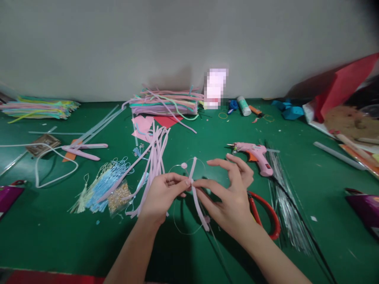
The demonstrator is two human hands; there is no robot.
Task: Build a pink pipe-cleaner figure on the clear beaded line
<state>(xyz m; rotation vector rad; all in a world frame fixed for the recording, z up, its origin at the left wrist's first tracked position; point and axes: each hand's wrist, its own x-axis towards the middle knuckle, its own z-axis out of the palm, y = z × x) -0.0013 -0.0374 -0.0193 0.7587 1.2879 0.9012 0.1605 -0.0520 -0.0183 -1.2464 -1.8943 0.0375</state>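
My left hand (pixel 166 193) pinches a pale pink pipe cleaner (pixel 199 207) near its middle, between thumb and fingertips. My right hand (pixel 231 189) meets it there, thumb and index finger closed on the same spot while the other fingers are spread. The pipe cleaner runs up and down past both hands, its lower end bending right. Around the fingers loops a thin wire ring (pixel 186 233), with a small pink fuzzy disc (pixel 184 165) on it at the upper left. A bunch of pink pipe cleaners (pixel 155 157) lies left of my left hand.
A pink hot glue gun (pixel 254 154) and a bundle of wires (pixel 290 213) lie right. Red-handled pliers (pixel 274 221) are partly behind my right hand. Tassels (pixel 106 185) and a bag of beads (pixel 119 198) lie left. More pipe cleaners (pixel 166 104) and a bright phone screen (pixel 216 86) are at the back.
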